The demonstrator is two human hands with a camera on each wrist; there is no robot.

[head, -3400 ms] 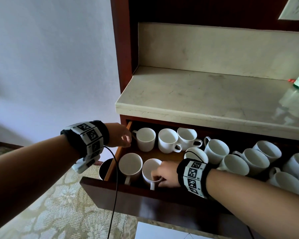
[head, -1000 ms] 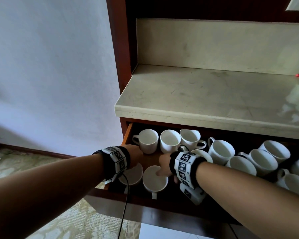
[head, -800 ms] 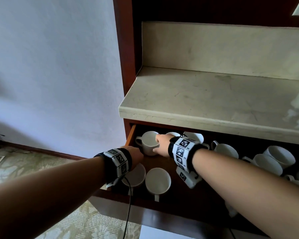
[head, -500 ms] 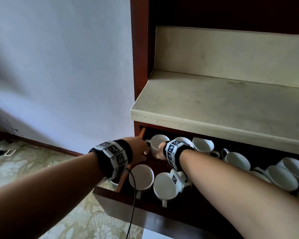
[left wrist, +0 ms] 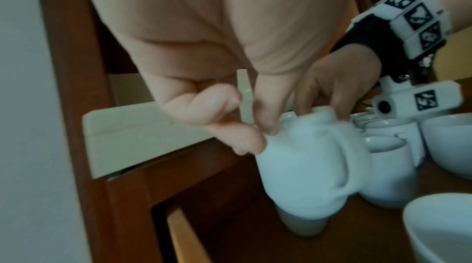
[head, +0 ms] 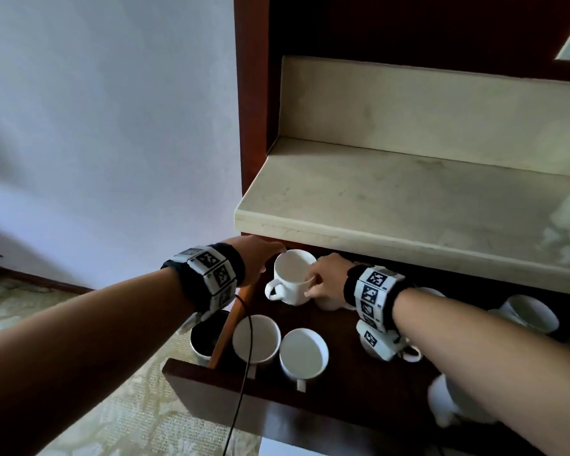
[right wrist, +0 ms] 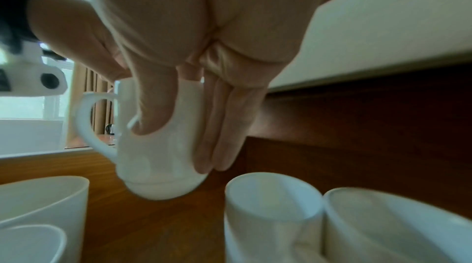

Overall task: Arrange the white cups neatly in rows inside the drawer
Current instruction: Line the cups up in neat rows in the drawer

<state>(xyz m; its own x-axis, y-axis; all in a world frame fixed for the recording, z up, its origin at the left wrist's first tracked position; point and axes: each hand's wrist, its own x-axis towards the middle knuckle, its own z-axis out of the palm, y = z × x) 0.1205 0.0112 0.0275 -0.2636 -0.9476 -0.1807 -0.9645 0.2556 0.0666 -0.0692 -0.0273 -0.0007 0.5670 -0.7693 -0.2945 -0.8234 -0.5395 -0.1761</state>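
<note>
Two upright white cups [head: 256, 338] are standing side by side at the front of the open wooden drawer [head: 231, 394]; further cups [right wrist: 273, 213] are crowding the right, beneath the marble counter [head: 392, 205]. At the back left corner, the right hand [head: 326, 278] is gripping a tilted cup [head: 292, 278], lifted off the drawer floor, thumb and fingers around its body. The left hand [head: 260, 258], fingers loosely curled, is touching that cup's rim.

Dim, shadowed drawer [head: 343, 399] interior — wrist views motion-blurred, edges warped
</note>
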